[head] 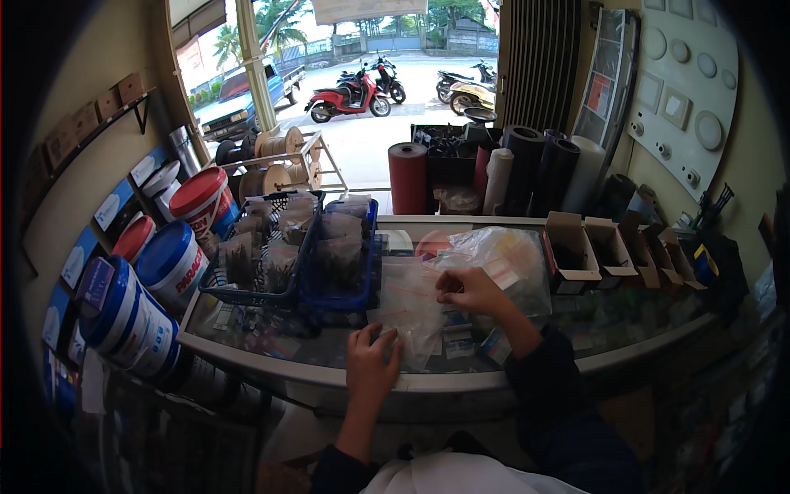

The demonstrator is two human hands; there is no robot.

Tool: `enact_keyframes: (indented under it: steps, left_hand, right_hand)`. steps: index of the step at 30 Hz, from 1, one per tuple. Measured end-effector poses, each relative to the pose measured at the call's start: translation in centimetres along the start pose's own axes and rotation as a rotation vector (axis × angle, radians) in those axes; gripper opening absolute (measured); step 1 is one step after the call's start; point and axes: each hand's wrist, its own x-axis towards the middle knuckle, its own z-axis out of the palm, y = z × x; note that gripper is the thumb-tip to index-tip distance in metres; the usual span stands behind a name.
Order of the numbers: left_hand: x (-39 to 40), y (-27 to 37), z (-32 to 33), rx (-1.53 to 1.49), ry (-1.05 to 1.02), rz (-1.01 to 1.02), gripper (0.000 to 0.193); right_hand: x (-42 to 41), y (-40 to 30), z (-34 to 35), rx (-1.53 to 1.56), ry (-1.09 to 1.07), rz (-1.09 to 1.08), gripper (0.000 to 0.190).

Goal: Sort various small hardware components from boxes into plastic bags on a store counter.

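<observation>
Clear zip-lock plastic bags (410,290) lie overlapping on the glass-topped counter (290,346) before me. My left hand (373,358) rests at their lower left edge, fingers spread; whether it grips one cannot be told. Over the upper right part of the bags is my right hand (472,293), its fingers curled with thumb and fingertips close together; what lies between them is too small to tell. Right behind it sits a larger clear plastic bag (524,265) with smaller bags inside. A blue plastic basket (339,290) of filled zip bags (339,244) stands to the left.
A dark slatted basket (216,287) with filled bags stands farther left. Open cardboard boxes (573,247) line the counter's right side. Paint buckets (166,259) stand left of the counter. Rolls of sheet material (407,179) and cable spools (278,145) are beyond it.
</observation>
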Motion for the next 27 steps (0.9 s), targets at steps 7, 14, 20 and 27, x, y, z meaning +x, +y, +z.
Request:
enact_keyframes:
  steps: [7, 14, 20, 27]
  left_hand:
    - [0.0, 0.1, -0.1, -0.004, -0.001, -0.001, 0.022]
    - [-0.1, 0.1, -0.3, 0.014, -0.037, -0.001, 0.025]
    - [-0.1, -0.1, -0.1, 0.021, -0.048, 0.044, 0.025]
    - [0.2, 0.7, -1.0, -0.030, 0.080, 0.153, 0.031]
  right_hand:
    - [0.2, -0.1, 0.2, -0.068, 0.219, -0.038, 0.008]
    - [0.4, -0.9, 0.0, -0.094, 0.312, 0.015, 0.006]
    - [1.0, -1.8, -0.2, -0.194, 0.581, -0.423, 0.009]
    - [-0.5, -4.2, -1.5, -0.071, 0.823, -0.303, 0.006]
